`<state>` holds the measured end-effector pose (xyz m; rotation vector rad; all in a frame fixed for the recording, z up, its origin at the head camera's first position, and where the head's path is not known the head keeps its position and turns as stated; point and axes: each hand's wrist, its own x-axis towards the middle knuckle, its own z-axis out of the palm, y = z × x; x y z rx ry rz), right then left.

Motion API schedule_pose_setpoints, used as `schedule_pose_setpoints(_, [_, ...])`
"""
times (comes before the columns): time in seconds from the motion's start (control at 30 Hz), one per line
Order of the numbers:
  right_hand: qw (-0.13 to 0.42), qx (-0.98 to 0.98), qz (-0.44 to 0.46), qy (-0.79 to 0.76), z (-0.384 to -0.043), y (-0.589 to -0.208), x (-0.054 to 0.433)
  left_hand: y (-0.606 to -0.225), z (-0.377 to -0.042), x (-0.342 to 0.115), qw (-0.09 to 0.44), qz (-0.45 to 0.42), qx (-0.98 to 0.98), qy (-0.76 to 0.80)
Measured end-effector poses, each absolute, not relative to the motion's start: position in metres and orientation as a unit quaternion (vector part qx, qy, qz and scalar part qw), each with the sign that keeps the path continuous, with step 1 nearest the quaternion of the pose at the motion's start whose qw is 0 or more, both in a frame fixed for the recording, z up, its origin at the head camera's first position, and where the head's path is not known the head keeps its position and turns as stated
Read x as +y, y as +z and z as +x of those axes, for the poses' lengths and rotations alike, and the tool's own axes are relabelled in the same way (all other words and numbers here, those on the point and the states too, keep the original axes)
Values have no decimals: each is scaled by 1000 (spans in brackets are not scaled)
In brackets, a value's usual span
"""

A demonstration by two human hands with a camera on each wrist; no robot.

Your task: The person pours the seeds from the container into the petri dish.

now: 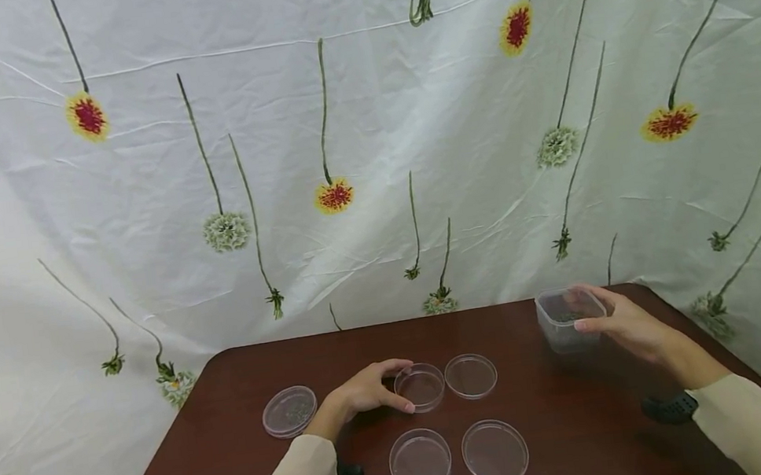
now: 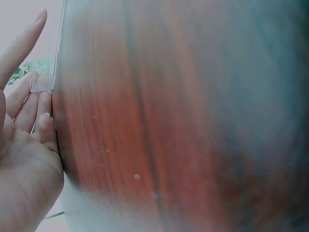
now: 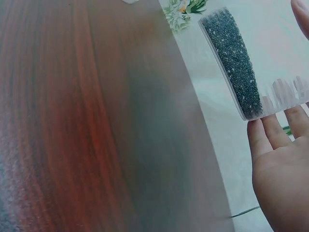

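My left hand (image 1: pixel 371 389) holds a clear petri dish (image 1: pixel 422 388), thumb at its near edge and fingers at its far edge. In the left wrist view, the dish's clear wall (image 2: pixel 42 79) shows against the fingers. My right hand (image 1: pixel 629 322) grips a clear plastic container (image 1: pixel 564 335) above the table's far right. Small dark seeds (image 3: pixel 232 60) form a layer in its bottom in the right wrist view. Beside the held dish lies another petri dish (image 1: pixel 471 376). Two more, a left dish (image 1: pixel 420 462) and a right dish (image 1: pixel 496 453), lie nearer me.
On the left of the dark brown table (image 1: pixel 237 461) sits a petri dish (image 1: pixel 290 412) with small greenish-dark bits inside. A white flower-printed cloth (image 1: pixel 368 136) hangs behind the table and at its sides.
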<state>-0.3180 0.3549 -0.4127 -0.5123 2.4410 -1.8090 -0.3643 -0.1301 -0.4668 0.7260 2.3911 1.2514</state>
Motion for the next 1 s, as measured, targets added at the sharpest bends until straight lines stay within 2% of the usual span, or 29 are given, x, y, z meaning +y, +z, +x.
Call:
schedule_pose_setpoints(0.5, [32, 790, -182, -585, -325, -386, 340, -465, -364, -129, 170, 256, 842, 443])
schedule_pose_setpoints(1.0, [35, 786, -207, -582, -339, -371, 303, -468, -366, -131, 175, 249, 840, 449])
